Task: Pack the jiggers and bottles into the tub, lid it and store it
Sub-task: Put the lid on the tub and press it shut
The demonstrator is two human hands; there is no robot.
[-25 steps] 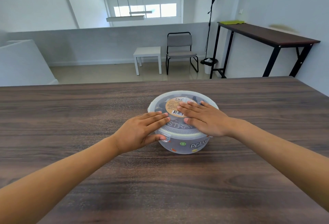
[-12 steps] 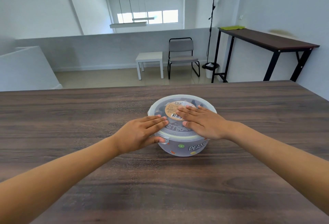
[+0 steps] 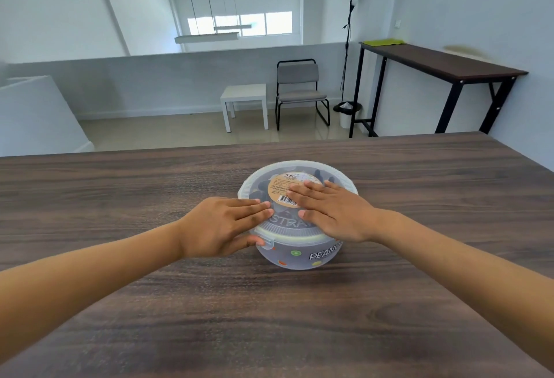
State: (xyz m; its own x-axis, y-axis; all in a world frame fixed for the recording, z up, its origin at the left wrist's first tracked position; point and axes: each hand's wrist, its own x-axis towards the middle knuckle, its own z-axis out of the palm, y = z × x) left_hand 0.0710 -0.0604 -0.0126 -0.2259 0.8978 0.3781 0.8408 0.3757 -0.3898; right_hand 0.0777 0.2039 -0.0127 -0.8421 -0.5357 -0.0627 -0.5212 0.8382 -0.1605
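Tub (image 3: 299, 257), round and translucent with coloured dots and white lettering on its wall, sits near the middle of the dark wood table (image 3: 269, 332). Its lid (image 3: 338, 181) is on, with a round tan label (image 3: 283, 187) bearing a barcode on top. Dark shapes show through the lid, too vague to name. Both hands lie flat and spread on the lid, clamped on nothing. The left hand (image 3: 223, 224) covers the near left edge, its thumb against the small tab at the rim. The right hand (image 3: 332, 209) rests on the near right part, fingertips on the label. Beyond the table stand a grey chair (image 3: 299, 89), a white side table (image 3: 244, 97) and a tall dark desk (image 3: 440, 65).
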